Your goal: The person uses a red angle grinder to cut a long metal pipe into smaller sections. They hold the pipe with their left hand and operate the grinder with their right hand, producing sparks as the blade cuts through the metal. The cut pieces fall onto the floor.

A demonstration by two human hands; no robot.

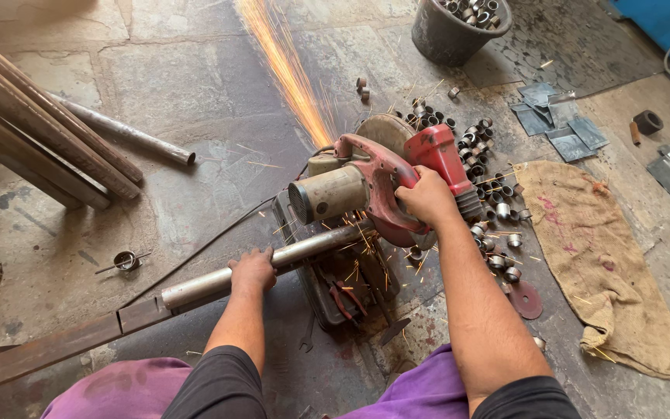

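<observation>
Midway through a cut: right hand (426, 198) grips the chop saw (381, 182) handle, left hand (252, 270) clamps the pipe (304, 250), sparks (288, 70) flying beyond the fingers, cut rings (498, 209) piled alongside.

- Stained concrete floor (195, 85) carries everything.
- Chop saw (366, 194) stands on it, a steel pipe (273, 260) running through its vise.
- Short cut pipe rings (490, 194) lie scattered just beside the saw.
- Burlap sack (599, 256) lies spread flat.
- Black bucket (447, 35) holds more rings.
- Long pipes (32, 132) lie together.
- Grey metal plates (568, 128), possibly sheet offcuts.
</observation>
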